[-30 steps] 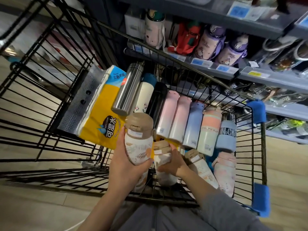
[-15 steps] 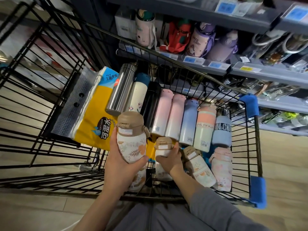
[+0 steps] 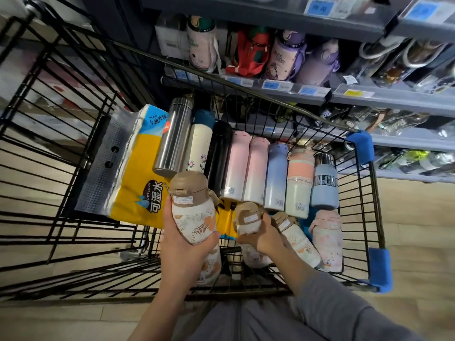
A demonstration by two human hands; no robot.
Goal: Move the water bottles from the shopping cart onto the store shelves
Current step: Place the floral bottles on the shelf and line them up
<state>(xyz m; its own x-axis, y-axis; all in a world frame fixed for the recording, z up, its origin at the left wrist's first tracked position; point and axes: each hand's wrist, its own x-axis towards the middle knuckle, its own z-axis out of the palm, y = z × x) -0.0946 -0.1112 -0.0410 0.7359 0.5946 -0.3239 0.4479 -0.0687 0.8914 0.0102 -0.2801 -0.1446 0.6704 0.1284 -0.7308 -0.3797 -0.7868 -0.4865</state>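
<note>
My left hand (image 3: 183, 244) grips a white leaf-patterned bottle with a tan lid (image 3: 193, 212), held upright above the near end of the black wire cart (image 3: 374, 210). My right hand (image 3: 259, 238) grips a second bottle of the same kind (image 3: 246, 219) just below its tan lid, low in the cart. Beside it lie a third leaf-patterned bottle (image 3: 296, 238) and a pink floral one (image 3: 327, 237). Further in, a row of several slim flasks lies side by side, from a steel flask (image 3: 173, 141) to a blue bottle (image 3: 325, 188).
A yellow pack of wet tissue (image 3: 138, 188) lies in the cart left of the flasks. Grey store shelves (image 3: 357, 97) rise beyond the cart, holding purple, red and cream bottles (image 3: 283, 55). Blue pads (image 3: 360, 147) cap the cart's right corners. Wooden floor shows on both sides.
My right hand has tightened around the second bottle and raised it slightly. The left hand keeps its bottle at about the same height. The view has tilted a little.
</note>
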